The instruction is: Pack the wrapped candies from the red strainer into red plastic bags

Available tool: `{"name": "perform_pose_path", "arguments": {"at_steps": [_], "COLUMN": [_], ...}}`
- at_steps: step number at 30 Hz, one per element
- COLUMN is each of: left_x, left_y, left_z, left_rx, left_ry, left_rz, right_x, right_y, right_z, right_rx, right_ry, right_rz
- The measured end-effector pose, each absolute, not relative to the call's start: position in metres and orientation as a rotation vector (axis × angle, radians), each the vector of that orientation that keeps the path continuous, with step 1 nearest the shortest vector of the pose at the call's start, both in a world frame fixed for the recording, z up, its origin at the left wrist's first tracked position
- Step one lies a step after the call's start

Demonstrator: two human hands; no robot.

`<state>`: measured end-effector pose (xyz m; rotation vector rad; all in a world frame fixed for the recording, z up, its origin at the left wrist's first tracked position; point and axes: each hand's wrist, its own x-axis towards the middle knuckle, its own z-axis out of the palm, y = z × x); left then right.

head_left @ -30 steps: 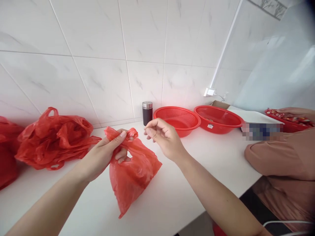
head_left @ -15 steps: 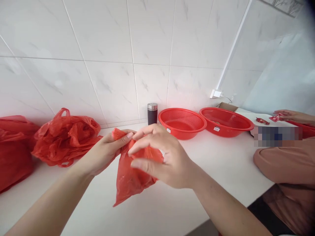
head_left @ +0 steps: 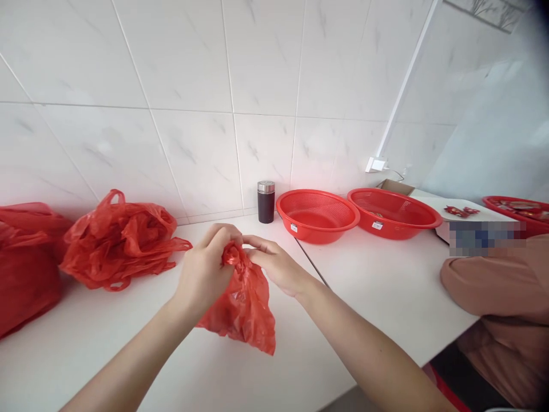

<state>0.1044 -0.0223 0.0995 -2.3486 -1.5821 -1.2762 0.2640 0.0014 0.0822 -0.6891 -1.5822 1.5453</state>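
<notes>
A red plastic bag point(head_left: 246, 309) hangs from my two hands over the white table, its top gathered and twisted into a bunch. My left hand point(head_left: 206, 263) is closed round the bunched top. On the far side of that bunch, my right hand point(head_left: 278, 263) pinches the bag's neck, its fingertips partly hidden behind the plastic. The body of the bag droops below, crumpled, with a corner pointing down. Whatever it may hold inside cannot be made out.
Left of my hands lies a heap of red plastic bags point(head_left: 120, 246), beside a larger red bundle point(head_left: 26, 269). Behind stand a dark tumbler point(head_left: 266, 207) and two red baskets point(head_left: 317, 232) point(head_left: 398, 229). At right, a person's sleeve point(head_left: 484, 286) is near a scale with small red packets point(head_left: 461, 212).
My left hand has turned over and closed round the bag's top. My right hand has gone from spread fingers to a pinch. The bag has swung round; the co-worker's hand left view.
</notes>
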Motion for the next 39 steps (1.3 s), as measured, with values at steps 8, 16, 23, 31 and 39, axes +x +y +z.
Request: {"name": "perform_pose_path", "arguments": {"at_steps": [8, 16, 23, 31, 39], "left_x": [0.105, 0.108, 0.1, 0.102, 0.093], "left_y": [-0.025, -0.033, -0.033, -0.034, -0.063], "left_z": [0.099, 0.098, 0.088, 0.085, 0.053], "left_rx": [-2.575, -2.669, -2.602, -2.576, -2.376], "left_ry": [-1.898, -2.092, -2.195, -2.301, -2.439], "left_rz": [-1.245, -1.361, -1.592, -1.774, -1.571], "right_x": [0.272, 0.289, 0.286, 0.26, 0.283], "right_y": [0.008, 0.038, 0.034, 0.012, 0.075], "right_z": [0.077, 0.062, 0.064, 0.058, 0.027], "right_rx": [-0.884, -1.023, -0.907, -0.583, -1.016], "right_ry": [-1.805, -1.89, -1.559, -1.235, -0.906], "right_rz": [0.566, -0.162, 0.843, 1.52, 1.186]}}
